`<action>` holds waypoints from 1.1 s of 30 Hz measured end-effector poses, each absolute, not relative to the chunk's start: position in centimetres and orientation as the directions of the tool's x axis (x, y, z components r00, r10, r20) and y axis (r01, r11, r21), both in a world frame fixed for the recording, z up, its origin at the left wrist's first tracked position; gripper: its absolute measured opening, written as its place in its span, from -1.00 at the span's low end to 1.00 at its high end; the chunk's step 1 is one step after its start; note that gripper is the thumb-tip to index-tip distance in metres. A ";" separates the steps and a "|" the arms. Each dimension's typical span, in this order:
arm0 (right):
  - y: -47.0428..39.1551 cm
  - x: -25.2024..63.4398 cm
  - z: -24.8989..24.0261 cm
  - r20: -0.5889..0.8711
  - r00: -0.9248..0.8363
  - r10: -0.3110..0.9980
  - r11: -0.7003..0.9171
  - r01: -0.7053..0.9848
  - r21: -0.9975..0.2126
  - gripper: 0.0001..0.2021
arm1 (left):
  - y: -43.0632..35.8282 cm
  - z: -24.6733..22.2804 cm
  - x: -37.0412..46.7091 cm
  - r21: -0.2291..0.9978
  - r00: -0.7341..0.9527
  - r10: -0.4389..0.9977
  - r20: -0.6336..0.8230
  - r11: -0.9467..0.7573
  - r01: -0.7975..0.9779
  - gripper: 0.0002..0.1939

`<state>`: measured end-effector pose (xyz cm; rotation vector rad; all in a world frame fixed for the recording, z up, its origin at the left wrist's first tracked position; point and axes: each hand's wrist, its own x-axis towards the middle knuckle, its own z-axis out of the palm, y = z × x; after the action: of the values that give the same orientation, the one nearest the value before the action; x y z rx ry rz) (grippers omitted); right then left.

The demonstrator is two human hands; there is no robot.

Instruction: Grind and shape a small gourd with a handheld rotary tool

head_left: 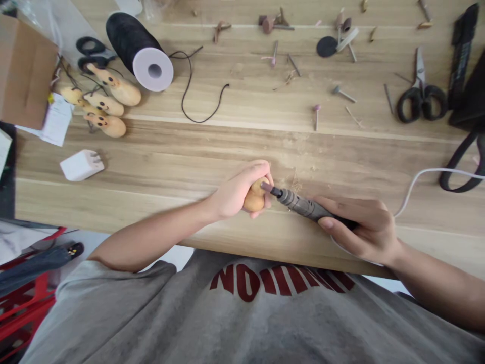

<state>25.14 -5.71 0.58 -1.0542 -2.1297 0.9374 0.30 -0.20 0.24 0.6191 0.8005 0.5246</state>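
A small tan gourd with a rounded lower bulb rests in my left hand, its fingers wrapped around the far side. My right hand grips a grey rotary tool like a thick pen, pointing left. The brownish sanding bit at its tip meets the upper part of the gourd, touching or nearly so. Pale shavings lie on the wood just beyond the tool's collar. Part of the gourd is hidden behind my left fingers.
Several gourds with drawn faces lie at the left, near a black thread spool and a white plug adapter. Loose grinding bits are scattered at the back. Scissors and a white cable are at the right.
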 end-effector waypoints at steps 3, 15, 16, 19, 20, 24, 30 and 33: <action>-6.0 25.3 0.3 0.172 -0.530 0.830 0.434 0.423 -0.795 -0.68 | -0.2 0.3 0.3 0.686 0.584 0.647 -0.491 0.700 -0.198 -0.69; -5.6 25.1 0.8 0.176 -0.520 0.836 0.443 0.450 -0.776 -0.73 | -0.3 0.4 0.3 0.687 0.591 0.635 -0.497 0.704 -0.178 -0.69; -5.6 25.1 0.8 0.178 -0.536 0.825 0.451 0.435 -0.780 -0.72 | -0.3 0.4 0.3 0.690 0.586 0.641 -0.496 0.701 -0.183 -0.69; -5.8 25.1 0.6 0.181 -0.544 0.820 0.452 0.418 -0.788 -0.70 | -0.2 0.4 0.3 0.690 0.582 0.645 -0.494 0.699 -0.189 -0.69; -5.8 25.2 0.6 0.180 -0.526 0.831 0.442 0.429 -0.788 -0.71 | -0.3 0.4 0.3 0.684 0.587 0.639 -0.498 0.705 -0.187 -0.69; -5.9 25.2 0.4 0.171 -0.510 0.843 0.426 0.441 -0.790 -0.70 | -0.3 0.4 0.3 0.682 0.597 0.626 -0.502 0.711 -0.172 -0.68; -5.8 25.1 0.6 0.174 -0.500 0.848 0.427 0.451 -0.784 -0.69 | -0.2 0.3 0.4 0.679 0.590 0.631 -0.503 0.711 -0.182 -0.66; -5.8 25.1 0.6 0.179 -0.501 0.847 0.432 0.451 -0.781 -0.69 | -0.2 0.3 0.5 0.676 0.590 0.630 -0.505 0.714 -0.184 -0.66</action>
<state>25.11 -5.85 0.60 -1.0890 -2.1247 0.9155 0.46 -0.22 0.26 0.6150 0.8085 0.5096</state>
